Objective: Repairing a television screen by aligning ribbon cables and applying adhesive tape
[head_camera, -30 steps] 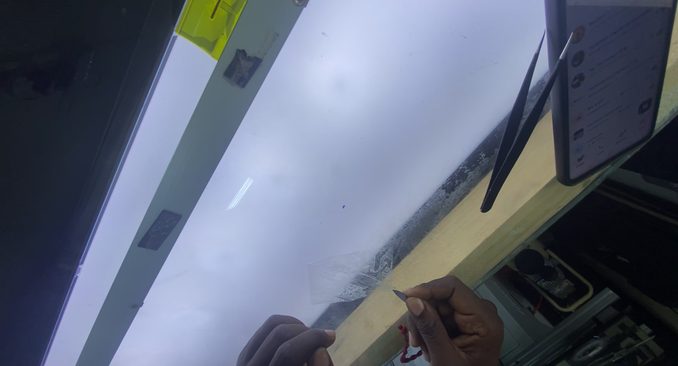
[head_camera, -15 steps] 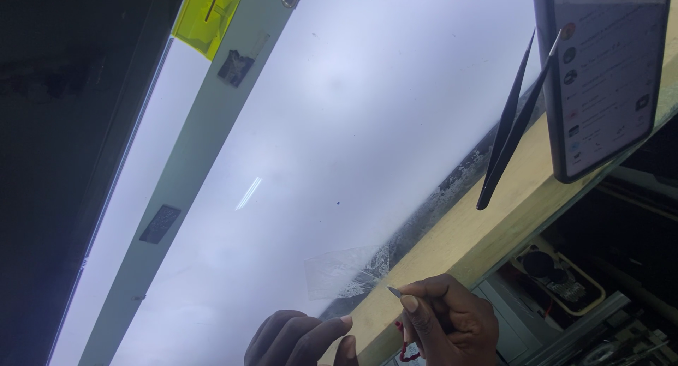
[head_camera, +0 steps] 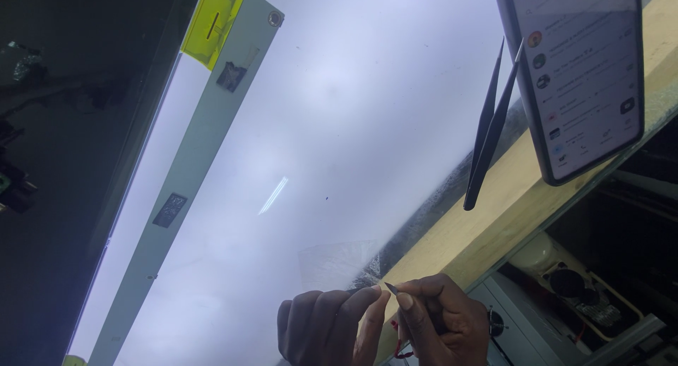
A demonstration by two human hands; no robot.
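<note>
My right hand (head_camera: 441,322) pinches a thin dark pointed tool (head_camera: 390,288) between thumb and fingertips, its tip just past the edge of the large white glowing panel (head_camera: 339,126). My left hand (head_camera: 328,327) sits just beside it, fingers curled loosely and holding nothing that I can see, the forefinger close to the tool's tip. A faint clear film patch (head_camera: 335,260) lies on the panel above my knuckles. Along the panel's left side runs a long pale grey metal strip (head_camera: 191,175) with a yellow rectangular label (head_camera: 212,26) at its top and two small dark square stickers lower down. Black tweezers (head_camera: 491,129) lean against the pale wooden ledge (head_camera: 508,204), beside a propped dark phone (head_camera: 579,76).
</note>
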